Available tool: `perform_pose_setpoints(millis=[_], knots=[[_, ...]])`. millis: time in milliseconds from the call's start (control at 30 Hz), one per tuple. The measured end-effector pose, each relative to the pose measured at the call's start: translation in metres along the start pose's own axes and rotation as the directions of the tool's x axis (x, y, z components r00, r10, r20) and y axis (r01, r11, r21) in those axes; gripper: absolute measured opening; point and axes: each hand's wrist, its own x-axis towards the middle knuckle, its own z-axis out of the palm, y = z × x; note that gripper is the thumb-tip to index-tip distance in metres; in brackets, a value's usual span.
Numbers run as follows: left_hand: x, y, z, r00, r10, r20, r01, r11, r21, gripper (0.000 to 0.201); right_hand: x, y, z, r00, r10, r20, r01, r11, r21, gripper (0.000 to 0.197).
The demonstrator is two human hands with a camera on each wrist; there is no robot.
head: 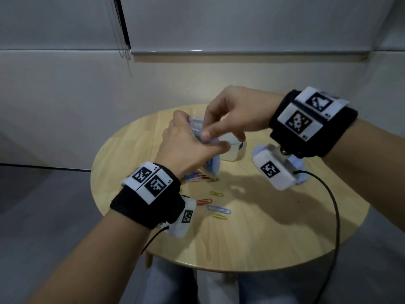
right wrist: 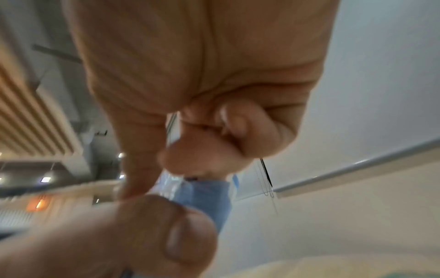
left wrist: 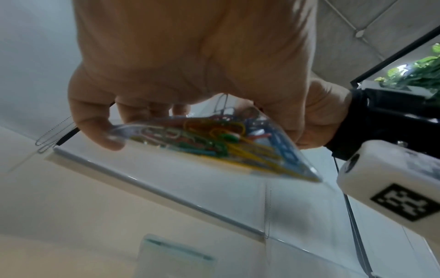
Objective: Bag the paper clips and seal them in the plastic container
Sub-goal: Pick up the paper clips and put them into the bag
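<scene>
The left hand [head: 186, 148], nearest to the camera, holds the clear bag [left wrist: 214, 143] with its fingers [left wrist: 95, 129] curled around it, above the far side of the round desk [head: 263, 227]. The right hand [head: 232, 113] pinches the bag's top edge between thumb and forefinger. The bag is partly filled with coloured paper clips [left wrist: 226, 139]. I judge it is soft, light and a little slippery, so the stiffer top strip is the best place to grip it. More loose clips [head: 217, 209] lie on the desk near the front, below the left wrist. The plastic container [head: 232, 150] stands just behind the hands, and the space around it is free. A black cable [head: 328, 194] runs over the right edge and could catch something.
</scene>
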Motion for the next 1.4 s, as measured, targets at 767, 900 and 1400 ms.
perform_pose_setpoints(millis=[767,900,1400], knots=[[0.003,-0.026,-0.020,0.972,0.027,0.232,0.060,0.932,-0.357,0.054,0.015,0.044,0.013,0.987,-0.163,0.009,0.150,0.930,0.336,0.011],[0.002,-0.024,-0.023,0.968,0.044,0.248,0.072,0.895,-0.441,0.064,0.014,0.040,0.008,0.975,-0.194,-0.113,0.221,0.916,0.335,0.013],[0.003,-0.026,-0.027,0.975,-0.009,0.221,0.094,0.922,-0.376,0.082,0.020,0.043,0.018,0.956,-0.185,-0.229,0.263,0.885,0.385,0.008]])
